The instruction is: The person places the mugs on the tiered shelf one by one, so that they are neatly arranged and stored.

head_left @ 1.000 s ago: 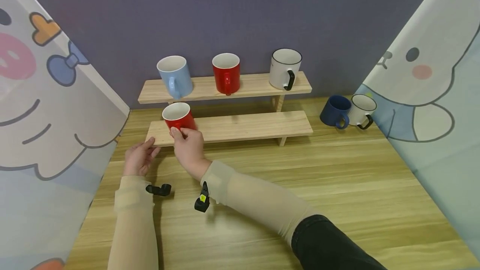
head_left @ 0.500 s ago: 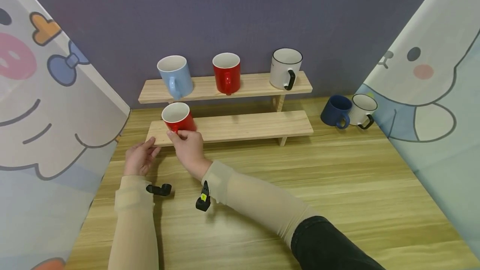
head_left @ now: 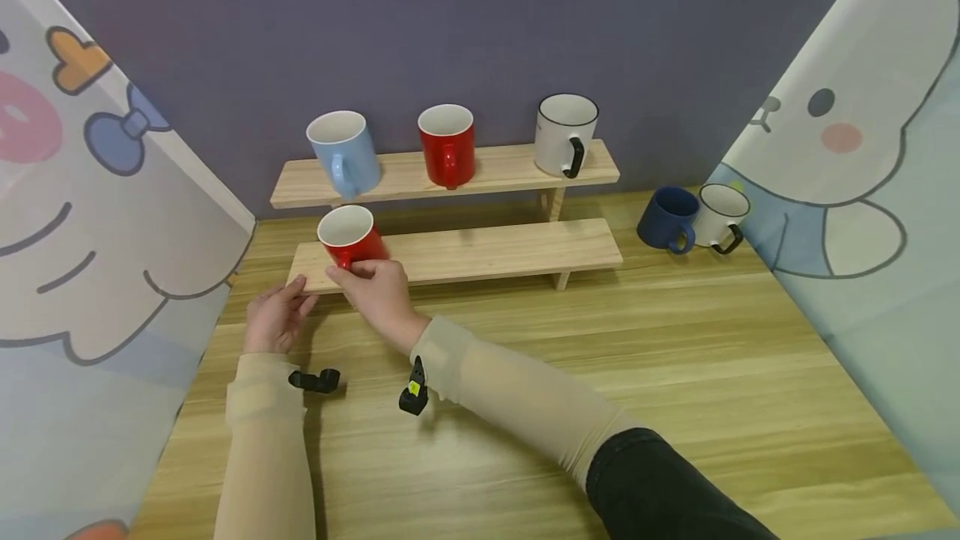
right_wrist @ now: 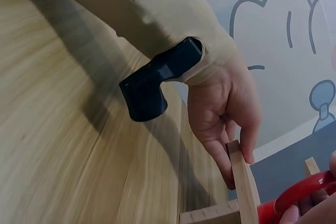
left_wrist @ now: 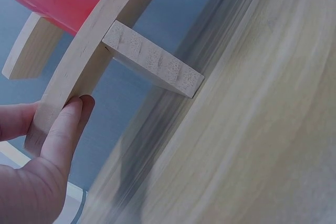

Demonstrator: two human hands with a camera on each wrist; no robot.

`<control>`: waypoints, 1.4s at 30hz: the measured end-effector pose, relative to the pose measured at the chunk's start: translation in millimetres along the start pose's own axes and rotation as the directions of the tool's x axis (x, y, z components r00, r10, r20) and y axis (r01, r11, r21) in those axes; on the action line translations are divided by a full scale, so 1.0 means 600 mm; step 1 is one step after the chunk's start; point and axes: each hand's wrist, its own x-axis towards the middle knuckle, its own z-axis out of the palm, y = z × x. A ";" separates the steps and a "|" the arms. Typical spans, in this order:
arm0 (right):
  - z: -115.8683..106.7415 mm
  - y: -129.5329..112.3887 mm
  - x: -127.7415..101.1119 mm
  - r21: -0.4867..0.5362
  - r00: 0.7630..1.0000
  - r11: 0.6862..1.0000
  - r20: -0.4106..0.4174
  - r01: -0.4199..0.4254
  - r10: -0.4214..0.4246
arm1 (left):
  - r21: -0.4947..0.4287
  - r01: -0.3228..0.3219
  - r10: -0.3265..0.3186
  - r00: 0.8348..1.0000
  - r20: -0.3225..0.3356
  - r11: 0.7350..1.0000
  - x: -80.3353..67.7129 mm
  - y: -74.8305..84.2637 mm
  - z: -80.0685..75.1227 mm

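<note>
A red mug (head_left: pixel 357 245) with a white inside stands upright at the left end of the lower board of a wooden two-step shelf (head_left: pixel 495 252). My right hand (head_left: pixel 381 294) holds this mug by its handle, which faces the front; in the right wrist view the red handle (right_wrist: pixel 302 192) shows against my fingers at the lower right. My left hand (head_left: pixel 276 315) pinches the left end of the lower board, thumb and fingers on opposite faces, as the left wrist view shows. A short wooden leg (left_wrist: pixel 152 59) supports the board nearby.
On the upper board stand a light blue mug (head_left: pixel 345 155), another red mug (head_left: pixel 447 148) and a white mug with black handle (head_left: pixel 566 137). A dark blue mug (head_left: pixel 667 219) and a white black-rimmed mug (head_left: pixel 720 215) stand on the table (head_left: pixel 675 382) at right. A dark wall (head_left: pixel 480 23) rises behind.
My right hand has shifted slightly left and toward the front, and the red mug has turned a little, so more of its handle shows. The left hand keeps its grip on the board.
</note>
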 end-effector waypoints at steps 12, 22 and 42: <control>-0.042 -0.006 -0.007 -0.031 0.995 1.000 0.100 0.000 0.003 | 0.005 -0.001 0.001 1.000 0.008 1.000 -0.006 0.002 0.003; -0.098 -0.010 -0.010 -0.004 0.982 0.998 0.178 0.064 -0.062 | -0.003 0.001 -0.001 1.000 -0.001 1.000 -0.006 0.003 0.005; -0.233 -0.027 -0.019 0.055 0.971 0.981 0.140 0.186 -0.192 | -0.004 0.003 -0.003 1.000 -0.003 1.000 0.003 0.001 0.000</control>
